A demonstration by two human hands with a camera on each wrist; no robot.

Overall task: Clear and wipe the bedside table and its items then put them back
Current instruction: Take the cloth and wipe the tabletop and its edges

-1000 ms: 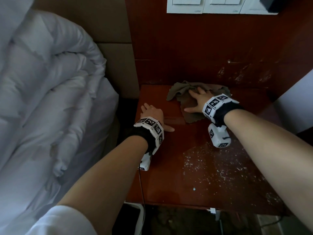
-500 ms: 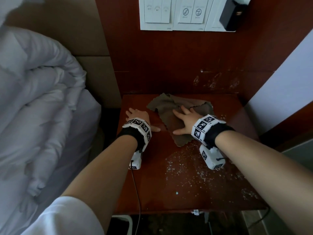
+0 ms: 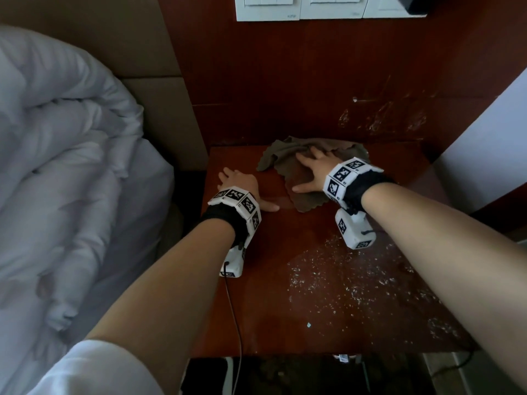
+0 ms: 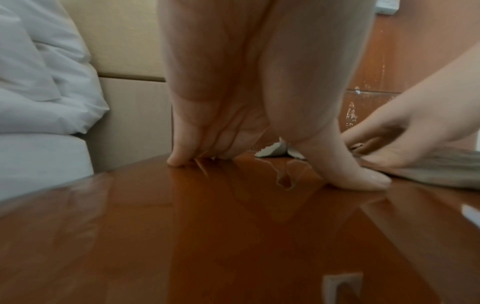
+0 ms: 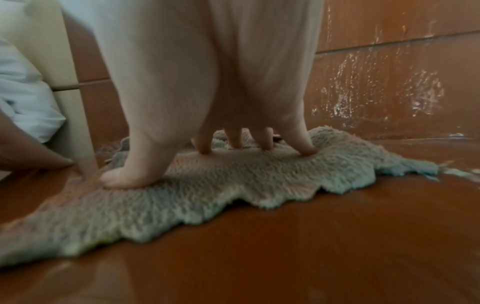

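The right hand lies flat with fingers spread and straight, pressing a grey-brown cloth onto the far part of the bedside table. The left hand rests palm-down on the bare wood beside the cloth, fingers straight, gripping nothing; its thumb seems to touch the cloth's edge. White specks dot the near tabletop.

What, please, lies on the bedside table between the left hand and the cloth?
Nothing: in the head view only bare tabletop separates the left hand from the cloth under the right hand.
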